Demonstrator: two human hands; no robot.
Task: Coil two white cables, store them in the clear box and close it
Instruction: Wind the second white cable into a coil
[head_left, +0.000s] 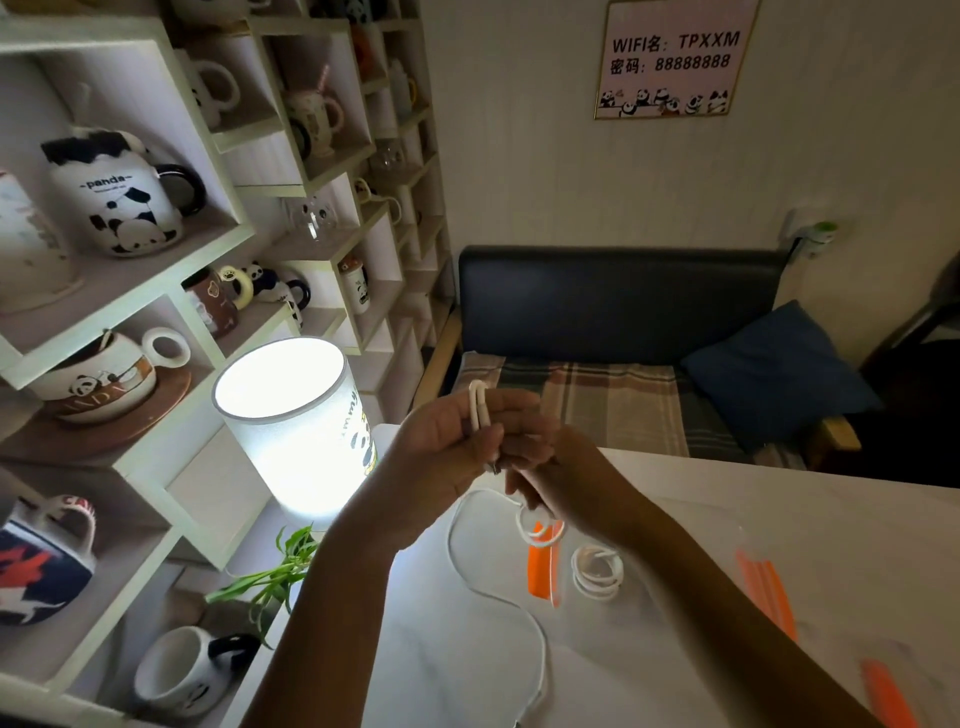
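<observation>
So one white cable (496, 582) is only partly folded: a tight loop of it sticks up out of my left hand (447, 447), pinched between thumb and fingers (514, 402), with a plug end poking out just below. The rest trails down in a loose curve over the surface (831, 545) toward me. My right hand (550, 467) holds a small coiled bit of it lower down. The second cable (597, 571) is already coiled into a neat ring and lies flat inside the open clear box (543, 571), the one with orange clips.
</observation>
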